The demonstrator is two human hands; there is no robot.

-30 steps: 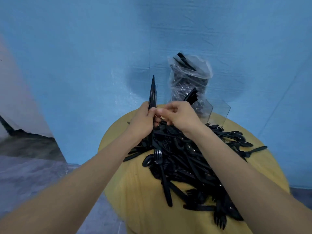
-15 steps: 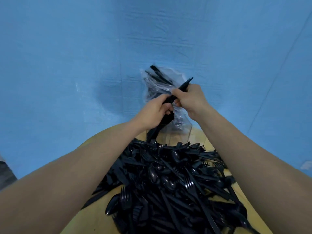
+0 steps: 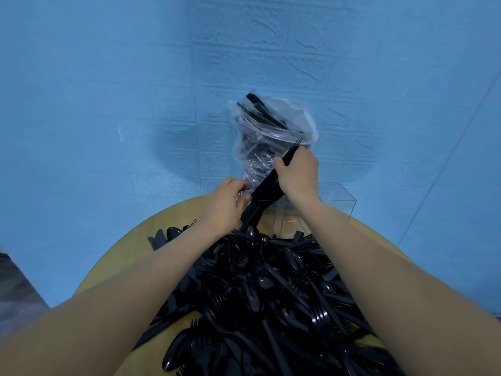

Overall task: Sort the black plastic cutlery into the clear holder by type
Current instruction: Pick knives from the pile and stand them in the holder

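Two hands point(image 3: 225, 207), one clear holder point(image 3: 337, 198), one plastic bag point(image 3: 271, 137), and seemingly dozens of cutlery pieces point(image 3: 271, 294)

Mid-frame, the right hand point(image 3: 298, 175) grips a bundle of forks point(image 3: 267, 185) slanting into the clear holder point(image 3: 339, 202); the left hand point(image 3: 225, 204), fingers loosely curled, sits just beside it.

cutlery pile point(image 3: 271, 294) cut off below, forearms blurred

Bare forearms, no sleeves; left grip point(image 3: 226, 206), right grip point(image 3: 298, 173) ungloved.
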